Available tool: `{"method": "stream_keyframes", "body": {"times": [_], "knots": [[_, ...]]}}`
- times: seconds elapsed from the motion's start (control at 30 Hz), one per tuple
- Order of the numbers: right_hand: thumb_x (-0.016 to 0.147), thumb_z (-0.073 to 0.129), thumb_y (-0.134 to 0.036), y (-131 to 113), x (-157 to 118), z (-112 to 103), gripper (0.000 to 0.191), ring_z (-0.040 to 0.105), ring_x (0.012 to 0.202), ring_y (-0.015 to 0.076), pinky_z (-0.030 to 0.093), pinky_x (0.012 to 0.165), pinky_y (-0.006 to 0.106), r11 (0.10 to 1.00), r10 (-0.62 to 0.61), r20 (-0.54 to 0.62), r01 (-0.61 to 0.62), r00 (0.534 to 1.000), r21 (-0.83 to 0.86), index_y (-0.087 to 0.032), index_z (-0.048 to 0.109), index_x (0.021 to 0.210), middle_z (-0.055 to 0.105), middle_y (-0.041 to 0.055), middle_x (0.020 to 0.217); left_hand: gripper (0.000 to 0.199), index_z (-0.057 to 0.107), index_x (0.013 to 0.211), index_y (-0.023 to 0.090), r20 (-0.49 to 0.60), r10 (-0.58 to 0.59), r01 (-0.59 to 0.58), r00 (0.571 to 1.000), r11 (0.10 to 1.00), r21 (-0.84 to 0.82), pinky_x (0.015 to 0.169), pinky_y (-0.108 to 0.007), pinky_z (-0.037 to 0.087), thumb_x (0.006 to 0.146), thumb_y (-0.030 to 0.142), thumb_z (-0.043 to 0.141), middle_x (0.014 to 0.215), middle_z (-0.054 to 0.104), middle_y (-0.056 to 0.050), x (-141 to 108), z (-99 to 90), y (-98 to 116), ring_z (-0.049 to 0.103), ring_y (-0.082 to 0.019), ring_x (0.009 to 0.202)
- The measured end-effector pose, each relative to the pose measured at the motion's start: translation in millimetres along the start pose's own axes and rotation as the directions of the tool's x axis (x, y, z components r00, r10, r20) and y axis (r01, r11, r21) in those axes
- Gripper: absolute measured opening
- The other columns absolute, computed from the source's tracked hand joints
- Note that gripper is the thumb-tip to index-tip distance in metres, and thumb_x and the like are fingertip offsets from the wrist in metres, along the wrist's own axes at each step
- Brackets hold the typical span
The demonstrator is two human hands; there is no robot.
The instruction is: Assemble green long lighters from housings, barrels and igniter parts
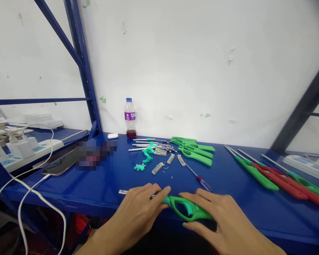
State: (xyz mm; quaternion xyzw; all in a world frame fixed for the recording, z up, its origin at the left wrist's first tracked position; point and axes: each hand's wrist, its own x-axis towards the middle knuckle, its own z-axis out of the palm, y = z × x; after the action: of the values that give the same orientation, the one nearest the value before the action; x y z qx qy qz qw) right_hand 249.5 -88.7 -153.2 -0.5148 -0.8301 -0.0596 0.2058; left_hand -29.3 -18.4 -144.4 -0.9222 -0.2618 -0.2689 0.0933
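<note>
A green long-nosed lighter [200,213] lies across both hands at the front edge of the blue table. My left hand [146,205] is closed around its neck, and the metal tube pokes out to the left of the fingers. My right hand [215,214] grips the green handle body between thumb and fingers, beside the loop with a teal trigger inside. Beyond the hands lie teal triggers [140,167], clear fuel tanks [157,168], metal tubes [138,149] with wires, green handle shells [196,156] and a screwdriver [204,184].
Red and green lighters [281,179] lie on the table [236,212] at the right. A drink bottle [130,120] and white case [113,136] stand by the wall. At the left are a phone [61,164], white cables and power strips [46,148].
</note>
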Motion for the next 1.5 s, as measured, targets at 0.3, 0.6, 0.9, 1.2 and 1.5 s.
{"method": "stream_keyframes", "body": {"times": [0.3, 0.6, 0.9, 1.2, 1.5], "knots": [[0.099, 0.083, -0.040, -8, 18, -13, 0.049, 0.068, 0.110, 0.0291, 0.057, 0.090, 0.043, 0.995, -0.009, 0.077, 0.002, 0.997, 0.100, -0.034, 0.062, 0.142, 0.067, 0.0045, 0.122, 0.015, 0.055, 0.114, 0.023, 0.116, -0.029, 0.039, 0.993, 0.996, -0.081, 0.064, -0.034, 0.042, 0.109, 0.017, 0.042, 0.099, 0.064, -0.002, 4, -9.3, -7, 0.063, -0.023, 0.082], [0.099, 0.084, -0.039, -8, 19, -16, 0.054, 0.070, 0.091, 0.0209, 0.051, 0.077, 0.030, 0.993, -0.093, 0.025, 0.091, 0.995, 0.070, -0.031, 0.059, 0.147, 0.067, 0.0021, 0.115, 0.020, 0.053, 0.126, 0.025, 0.197, -0.057, 0.079, 0.979, 0.991, -0.108, 0.073, -0.035, 0.042, 0.110, 0.022, 0.041, 0.109, 0.066, -0.003, 0, -10.9, -4, 0.066, -0.024, 0.092], [0.119, 0.035, -0.055, -9, 12, -35, 0.046, 0.070, 0.110, 0.0259, 0.056, 0.086, 0.036, 0.993, -0.117, -0.017, 0.117, 0.993, 0.024, -0.031, 0.048, 0.156, 0.069, 0.0051, 0.130, 0.021, 0.056, 0.103, 0.025, 0.273, -0.072, 0.118, 0.959, 0.981, -0.154, 0.064, -0.033, 0.033, 0.112, 0.027, 0.037, 0.089, 0.067, 0.001, 6, -28.7, -11, 0.064, -0.021, 0.072], [0.122, 0.024, -0.049, -11, 13, -49, 0.048, 0.071, 0.079, 0.0214, 0.045, 0.070, 0.032, 0.986, -0.078, 0.182, 0.048, 0.980, 0.160, -0.025, 0.064, 0.111, 0.071, -0.0007, 0.094, 0.018, 0.054, 0.120, 0.021, 0.212, 0.027, -0.040, 0.977, 0.997, 0.058, 0.058, -0.033, 0.039, 0.109, 0.017, 0.040, 0.093, 0.073, -0.002, -4, -21.7, -6, 0.069, -0.023, 0.069], [0.123, 0.011, -0.035, -32, 1, -53, 0.058, 0.066, 0.056, 0.0150, 0.040, 0.049, 0.034, 0.918, -0.363, 0.023, 0.362, 0.932, -0.163, -0.013, 0.063, 0.118, 0.068, 0.0004, 0.079, 0.040, 0.058, 0.122, 0.016, 0.133, 0.283, -0.278, 0.950, 0.959, -0.059, 0.059, -0.030, 0.049, 0.114, 0.027, 0.021, 0.078, 0.071, -0.002, 0, -55.1, 4, 0.065, -0.019, 0.058]]}}
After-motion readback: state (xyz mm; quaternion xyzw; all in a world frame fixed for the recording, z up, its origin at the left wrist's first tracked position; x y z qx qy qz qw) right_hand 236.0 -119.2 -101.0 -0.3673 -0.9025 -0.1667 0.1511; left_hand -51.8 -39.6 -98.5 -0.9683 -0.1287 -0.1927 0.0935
